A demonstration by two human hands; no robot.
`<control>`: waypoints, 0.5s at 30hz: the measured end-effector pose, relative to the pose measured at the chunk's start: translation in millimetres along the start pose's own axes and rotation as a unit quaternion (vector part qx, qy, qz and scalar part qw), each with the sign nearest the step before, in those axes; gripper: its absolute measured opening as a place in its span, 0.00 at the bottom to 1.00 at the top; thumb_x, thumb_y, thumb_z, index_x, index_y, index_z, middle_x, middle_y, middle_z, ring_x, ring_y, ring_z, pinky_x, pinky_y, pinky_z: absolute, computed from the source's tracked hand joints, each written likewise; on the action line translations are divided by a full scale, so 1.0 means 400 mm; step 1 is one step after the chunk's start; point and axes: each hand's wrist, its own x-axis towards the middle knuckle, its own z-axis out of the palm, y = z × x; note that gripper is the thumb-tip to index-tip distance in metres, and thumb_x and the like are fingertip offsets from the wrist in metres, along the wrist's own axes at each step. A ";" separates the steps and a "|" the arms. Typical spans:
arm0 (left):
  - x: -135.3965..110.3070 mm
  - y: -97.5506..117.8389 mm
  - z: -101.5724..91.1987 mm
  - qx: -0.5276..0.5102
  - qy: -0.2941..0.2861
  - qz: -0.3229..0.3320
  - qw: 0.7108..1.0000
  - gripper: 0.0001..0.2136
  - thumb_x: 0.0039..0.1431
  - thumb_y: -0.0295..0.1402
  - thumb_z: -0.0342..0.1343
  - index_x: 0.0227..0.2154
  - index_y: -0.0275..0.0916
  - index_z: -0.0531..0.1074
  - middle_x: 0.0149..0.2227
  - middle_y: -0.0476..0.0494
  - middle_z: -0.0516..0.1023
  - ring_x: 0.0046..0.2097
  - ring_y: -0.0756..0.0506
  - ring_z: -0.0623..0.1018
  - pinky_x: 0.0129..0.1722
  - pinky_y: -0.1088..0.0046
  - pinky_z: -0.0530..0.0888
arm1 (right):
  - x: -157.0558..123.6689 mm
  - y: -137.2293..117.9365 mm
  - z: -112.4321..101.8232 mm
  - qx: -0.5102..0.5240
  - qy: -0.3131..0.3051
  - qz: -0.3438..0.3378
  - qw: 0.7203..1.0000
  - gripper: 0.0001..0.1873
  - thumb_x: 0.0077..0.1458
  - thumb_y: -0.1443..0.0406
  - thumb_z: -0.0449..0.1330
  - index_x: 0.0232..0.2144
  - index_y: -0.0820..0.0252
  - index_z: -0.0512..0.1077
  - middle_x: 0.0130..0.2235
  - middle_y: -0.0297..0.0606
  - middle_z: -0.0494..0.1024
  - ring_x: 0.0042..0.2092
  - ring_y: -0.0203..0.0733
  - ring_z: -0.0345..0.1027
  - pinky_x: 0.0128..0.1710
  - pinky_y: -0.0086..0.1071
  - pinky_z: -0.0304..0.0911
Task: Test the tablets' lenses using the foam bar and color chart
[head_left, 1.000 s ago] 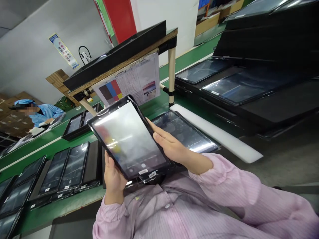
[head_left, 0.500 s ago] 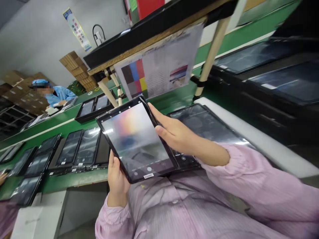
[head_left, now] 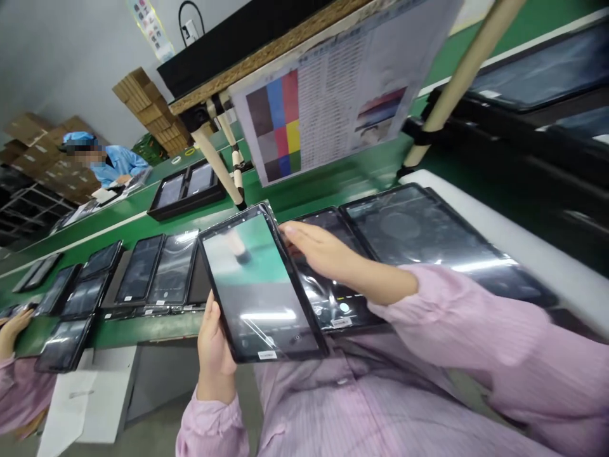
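A black-framed tablet (head_left: 259,285) is tilted up in front of me, with a white label on its lower edge. Its lit screen shows a green and pale picture like a camera view. My left hand (head_left: 216,339) is closed around the lower left edge, most of its fingers hidden behind. At the upper right edge, my right hand (head_left: 326,251) grips the same tablet. Beneath my right forearm lies another tablet (head_left: 349,311) with a label and a lit round button. Farther right rests a larger dark tablet (head_left: 419,228) in glossy film.
Several dark tablets (head_left: 174,270) line the green bench (head_left: 157,330) at left. A printed colour chart (head_left: 328,95) hangs from a shelf (head_left: 266,54) on pale posts. White foam (head_left: 504,247) borders the right side. A co-worker in blue (head_left: 121,162) sits far left; another person's hand (head_left: 16,327) is nearer.
The held tablet has moved slightly down, uncovering the tablet to its right. Its screen picture changed from blurred colours to green and grey. My view has shifted closer to the chart.
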 end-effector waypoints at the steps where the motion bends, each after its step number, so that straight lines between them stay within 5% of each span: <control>1: -0.005 -0.012 0.005 -0.008 0.005 -0.005 1.000 0.14 0.59 0.35 0.63 0.49 0.47 0.79 0.50 0.46 0.83 0.47 0.45 0.83 0.51 0.67 0.78 | 0.003 -0.004 0.022 0.038 0.023 -0.002 0.999 0.28 0.62 0.41 0.50 0.35 0.59 0.70 0.32 0.37 0.74 0.33 0.38 0.67 0.36 0.34 0.67; 7: -0.020 -0.038 0.025 -0.029 -0.008 -0.016 0.999 0.15 0.58 0.35 0.64 0.49 0.49 0.79 0.51 0.45 0.83 0.48 0.45 0.82 0.48 0.69 0.79 | 0.008 -0.040 0.039 0.115 0.065 -0.039 0.991 0.25 0.63 0.44 0.51 0.28 0.59 0.59 0.29 0.33 0.64 0.33 0.34 0.59 0.36 0.30 0.59; 13: -0.042 -0.026 0.033 0.005 0.022 -0.007 1.000 0.17 0.55 0.36 0.67 0.49 0.50 0.79 0.50 0.47 0.83 0.48 0.45 0.83 0.46 0.72 0.79 | 0.005 -0.034 0.028 -0.045 0.135 -0.075 0.987 0.24 0.66 0.49 0.46 0.25 0.59 0.56 0.27 0.32 0.60 0.30 0.33 0.54 0.32 0.29 0.53; 15: -0.047 -0.007 0.031 0.019 0.031 0.005 0.999 0.18 0.54 0.36 0.67 0.49 0.50 0.79 0.50 0.47 0.83 0.47 0.45 0.83 0.46 0.72 0.79 | 0.015 -0.025 0.014 -0.070 0.116 -0.055 0.989 0.24 0.66 0.50 0.46 0.24 0.59 0.56 0.26 0.33 0.61 0.29 0.33 0.56 0.31 0.29 0.54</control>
